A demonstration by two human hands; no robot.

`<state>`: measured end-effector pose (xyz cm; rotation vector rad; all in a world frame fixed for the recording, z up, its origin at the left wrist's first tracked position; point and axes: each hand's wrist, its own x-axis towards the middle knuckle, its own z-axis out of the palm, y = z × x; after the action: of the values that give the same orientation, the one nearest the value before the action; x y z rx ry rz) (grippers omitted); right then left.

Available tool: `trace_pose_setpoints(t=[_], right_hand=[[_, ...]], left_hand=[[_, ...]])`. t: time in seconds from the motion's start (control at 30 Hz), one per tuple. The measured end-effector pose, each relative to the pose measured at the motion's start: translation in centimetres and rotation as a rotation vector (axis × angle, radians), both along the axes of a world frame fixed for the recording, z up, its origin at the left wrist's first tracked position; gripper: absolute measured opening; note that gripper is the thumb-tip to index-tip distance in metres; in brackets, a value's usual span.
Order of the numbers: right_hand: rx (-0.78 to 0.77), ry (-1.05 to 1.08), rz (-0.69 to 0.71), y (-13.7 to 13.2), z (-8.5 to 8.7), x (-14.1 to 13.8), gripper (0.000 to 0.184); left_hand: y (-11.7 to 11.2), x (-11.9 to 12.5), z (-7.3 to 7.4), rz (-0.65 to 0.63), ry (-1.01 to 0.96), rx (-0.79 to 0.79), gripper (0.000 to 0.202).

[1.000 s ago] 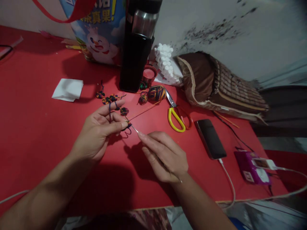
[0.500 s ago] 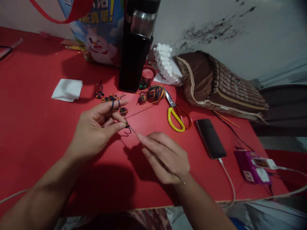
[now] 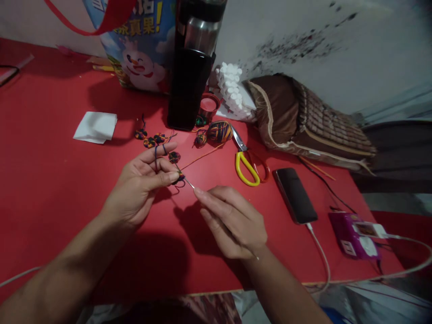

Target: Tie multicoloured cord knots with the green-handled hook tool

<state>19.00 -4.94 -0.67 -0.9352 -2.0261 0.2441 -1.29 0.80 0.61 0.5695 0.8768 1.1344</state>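
Between thumb and fingers, my left hand (image 3: 143,180) pinches a small multicoloured crochet piece (image 3: 181,175). Dark yarn loops around its raised index finger. My right hand (image 3: 232,220) grips a thin metal crochet hook (image 3: 189,182), whose tip meets the crochet piece; the hook's other end shows by the wrist. An orange strand runs from near the piece toward a ball of multicoloured yarn (image 3: 220,131). Beside that lies a smaller yarn ball (image 3: 200,138). Several small crocheted pieces (image 3: 149,142) lie beyond my left hand, and another round one (image 3: 174,157) sits just past its fingers.
Scissors with yellow handles (image 3: 248,168) lie right of the yarn. A phone (image 3: 296,195) on a white cable and a purple box (image 3: 354,236) are farther right. Behind stand a dark bottle (image 3: 189,85), a printed bag (image 3: 141,58) and a brown cushion (image 3: 303,117). Folded white paper (image 3: 96,127) lies left.
My left hand has turned slightly and its index finger sits a little lower and further left. The crochet piece shows more beside the thumb. My right hand has barely moved.
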Motion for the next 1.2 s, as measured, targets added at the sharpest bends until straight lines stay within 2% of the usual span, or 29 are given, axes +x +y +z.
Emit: trace_pose_setpoints(t=[0.2, 0.53, 0.7, 0.87, 0.93, 1.07, 1.13, 1.2], right_hand=[[0.005, 0.019, -0.003, 0.1, 0.1, -0.1, 0.037], [-0.07, 0.107, -0.005, 0.1, 0.4, -0.4, 0.038], [-0.288, 0.383, 0.017, 0.1, -0.1, -0.6, 0.038], [-0.451, 0.661, 0.041, 0.2, -1.1, -0.7, 0.033], [-0.455, 0.654, 0.039, 0.2, -1.0, -0.7, 0.032], [-0.364, 0.49, 0.013, 0.1, -0.2, -0.5, 0.035], [-0.308, 0.418, 0.012, 0.0, 0.2, -0.5, 0.039], [-0.265, 0.371, 0.004, 0.0, 0.4, -0.4, 0.041]], left_hand=[[-0.2, 0.3, -0.1, 0.038, -0.001, 0.054, 0.052], [-0.3, 0.5, 0.0, 0.064, -0.028, 0.036, 0.048], [-0.4, 0.5, -0.2, 0.102, 0.059, 0.131, 0.051], [-0.8, 0.3, 0.0, 0.151, 0.25, 0.247, 0.055], [-1.0, 0.4, 0.2, 0.169, 0.339, 0.298, 0.053], [-1.6, 0.6, 0.6, 0.216, 0.504, 0.361, 0.049], [-1.7, 0.7, 0.5, 0.241, 0.498, 0.352, 0.05], [-1.6, 0.7, 0.4, 0.214, 0.393, 0.309, 0.052]])
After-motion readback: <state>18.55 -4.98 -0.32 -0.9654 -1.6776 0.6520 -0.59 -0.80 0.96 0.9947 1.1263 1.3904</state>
